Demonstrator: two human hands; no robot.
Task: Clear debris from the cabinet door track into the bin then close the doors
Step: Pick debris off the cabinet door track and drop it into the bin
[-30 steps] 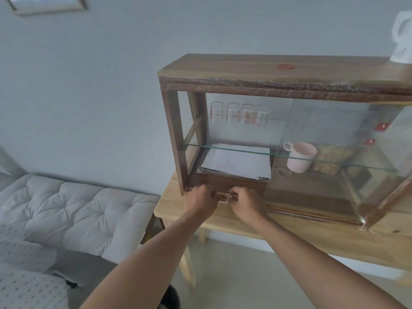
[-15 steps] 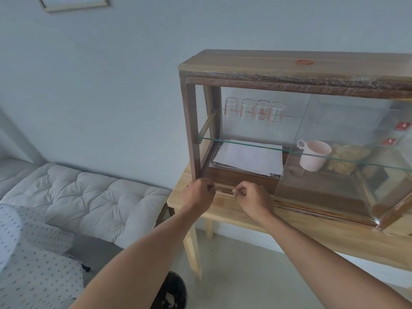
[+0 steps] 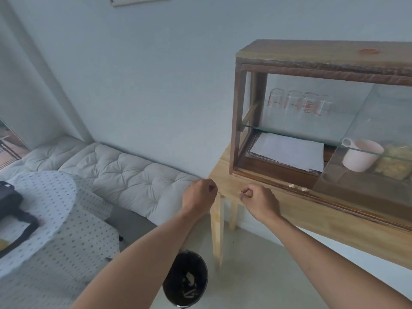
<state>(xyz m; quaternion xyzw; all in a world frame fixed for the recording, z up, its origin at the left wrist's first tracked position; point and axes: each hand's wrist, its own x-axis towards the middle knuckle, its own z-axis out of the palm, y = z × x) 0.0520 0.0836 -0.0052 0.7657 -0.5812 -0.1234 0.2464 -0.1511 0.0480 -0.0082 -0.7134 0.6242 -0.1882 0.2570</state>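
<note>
The wooden cabinet point(image 3: 312, 63) stands on a light wood table point(image 3: 312, 221), with its left side open and a glass door point(image 3: 379, 139) slid to the right. Two pale bits of debris point(image 3: 297, 187) lie in the bottom door track point(image 3: 334, 200). My right hand point(image 3: 259, 202) hovers over the table's front left corner, fingers pinched on a small pale bit of debris. My left hand point(image 3: 199, 195) is a closed fist just left of the table corner; nothing shows in it. A black bin point(image 3: 185, 279) with scraps inside stands on the floor below my left forearm.
Inside the cabinet are several glasses point(image 3: 301, 103) on a glass shelf, a stack of paper point(image 3: 287, 152), a pink mug point(image 3: 361, 155) and a yellowish bundle point(image 3: 394, 163). A tufted white cushion point(image 3: 122, 172) and a dotted cloth point(image 3: 55, 219) lie to the left.
Both hands have pulled back from the left end of the track to the table's front corner. My view has swung left and down, bringing the bin into sight.
</note>
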